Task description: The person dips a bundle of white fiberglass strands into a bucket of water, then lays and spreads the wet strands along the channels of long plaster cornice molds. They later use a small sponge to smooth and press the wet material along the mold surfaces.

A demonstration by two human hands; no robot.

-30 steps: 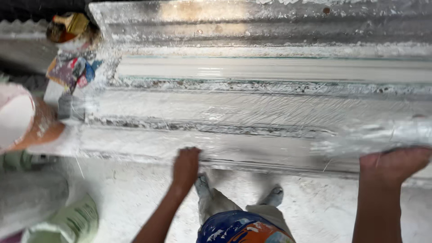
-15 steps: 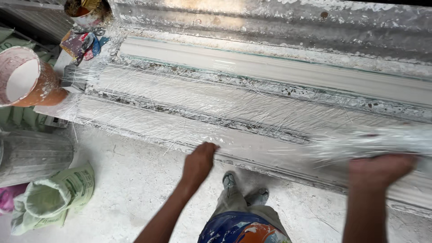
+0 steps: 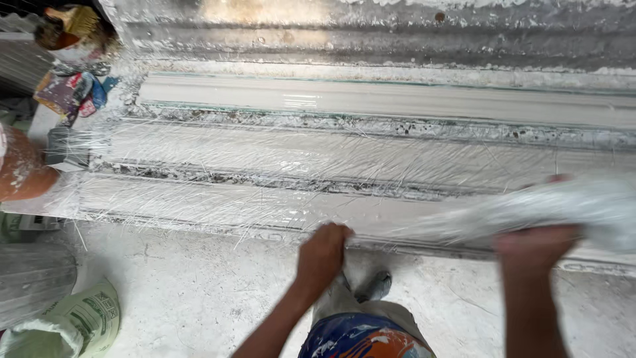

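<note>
Long plaster mould bench (image 3: 371,159) runs across the room, coated in white fibre strands; off its left end, an orange bucket (image 3: 23,176) and colourful rags (image 3: 69,93); on the floor below that end, a green-printed sack (image 3: 86,321); left hand (image 3: 322,252) at the bench's near edge, fingers curled and pressed together on the rim; just below it, the person's shoes (image 3: 374,286) on the dusty floor; right hand (image 3: 540,245) further along the near edge, closed around a blurred white fibre bundle (image 3: 563,209) lying on the bench top.
</note>
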